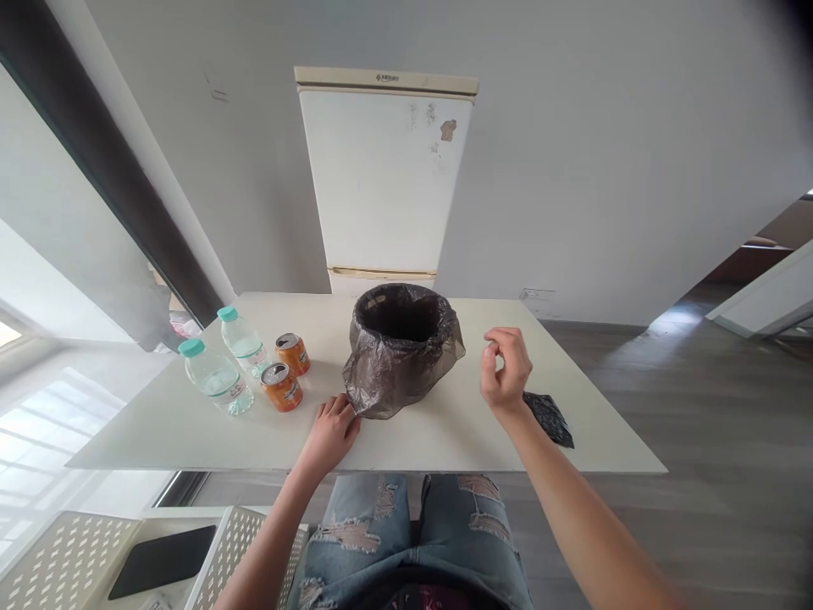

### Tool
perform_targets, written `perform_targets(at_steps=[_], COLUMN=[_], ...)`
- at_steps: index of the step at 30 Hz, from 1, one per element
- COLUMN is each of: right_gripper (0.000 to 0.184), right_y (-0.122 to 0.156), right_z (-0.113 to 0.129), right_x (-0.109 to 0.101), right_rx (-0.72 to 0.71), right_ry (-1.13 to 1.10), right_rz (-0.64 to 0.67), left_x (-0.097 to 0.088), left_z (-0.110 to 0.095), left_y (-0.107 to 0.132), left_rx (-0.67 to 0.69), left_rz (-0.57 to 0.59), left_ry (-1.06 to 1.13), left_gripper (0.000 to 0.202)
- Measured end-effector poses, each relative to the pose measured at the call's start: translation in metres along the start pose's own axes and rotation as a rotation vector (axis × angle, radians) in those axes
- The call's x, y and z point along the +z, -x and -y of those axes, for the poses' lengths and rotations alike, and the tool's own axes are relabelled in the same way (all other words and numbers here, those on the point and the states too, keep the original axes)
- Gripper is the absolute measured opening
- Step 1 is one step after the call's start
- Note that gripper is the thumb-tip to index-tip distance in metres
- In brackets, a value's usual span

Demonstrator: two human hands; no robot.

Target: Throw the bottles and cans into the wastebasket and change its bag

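Note:
A bin (406, 322) lined with a dark, see-through plastic bag (400, 377) stands on the table, its mouth facing up. The bag's loose skirt hangs over the outside and flares near the tabletop. Low at its front left edge, my left hand (334, 430) rests on the table, its curled fingers and thumb closed on the bag's hem. My right hand (506, 368) is raised to the right of the bin, apart from it, with its fingers curled in and nothing visible in them. Below that wrist lies a folded black plastic bag (550, 419), partly covered by my forearm.
Two orange drink cans (282, 387) stand left of the bin. Farther left are two clear bottles (219, 377) with green caps. The pale table (445, 445) ends just before my knees. A white fridge (384, 178) stands behind; white perforated baskets (69, 555) sit lower left.

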State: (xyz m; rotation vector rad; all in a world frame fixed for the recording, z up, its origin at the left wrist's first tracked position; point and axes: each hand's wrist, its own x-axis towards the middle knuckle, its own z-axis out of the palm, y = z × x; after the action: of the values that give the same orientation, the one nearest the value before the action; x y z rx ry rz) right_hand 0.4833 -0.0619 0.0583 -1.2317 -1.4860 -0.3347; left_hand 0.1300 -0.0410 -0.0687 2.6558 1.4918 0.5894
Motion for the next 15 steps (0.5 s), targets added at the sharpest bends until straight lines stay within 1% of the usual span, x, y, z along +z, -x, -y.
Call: perform_targets(at_steps=[1, 3, 4, 6, 8, 10, 15], right_gripper=[0.029, 0.031, 0.032, 0.031, 0.028, 0.025, 0.018], right_y=[0.007, 0.020, 0.027, 0.040, 0.052, 0.062, 0.076], right_z=[-0.016, -0.044, -0.055, -0.073, -0.084, -0.090, -0.089], right_x=[0.005, 0.017, 0.023, 0.034, 0.042, 0.048, 0.057], right_rx=[0.093, 0.276, 0.340, 0.401, 0.411, 0.408, 0.323], right_ry=[0.029, 0.121, 0.171, 0.243, 0.280, 0.322, 0.384], right_rz=[0.058, 0.278, 0.384, 0.518, 0.588, 0.659, 0.799], left_x=[0.000, -0.001, -0.002, -0.003, -0.003, -0.004, -0.008], left_z=[0.000, -0.001, -0.001, -0.001, -0.002, -0.002, -0.008], left_y=[0.000, 0.000, 0.000, 0.000, 0.000, 0.000, -0.001], left_rx=[0.000, -0.004, -0.006, -0.008, -0.010, -0.017, -0.028], left_rz=[0.009, 0.021, 0.025, 0.029, 0.035, 0.040, 0.037], left_ry=[-0.005, -0.011, -0.011, -0.005, 0.004, 0.005, -0.007], left_gripper=[0.014, 0.014, 0.014, 0.015, 0.015, 0.014, 0.013])
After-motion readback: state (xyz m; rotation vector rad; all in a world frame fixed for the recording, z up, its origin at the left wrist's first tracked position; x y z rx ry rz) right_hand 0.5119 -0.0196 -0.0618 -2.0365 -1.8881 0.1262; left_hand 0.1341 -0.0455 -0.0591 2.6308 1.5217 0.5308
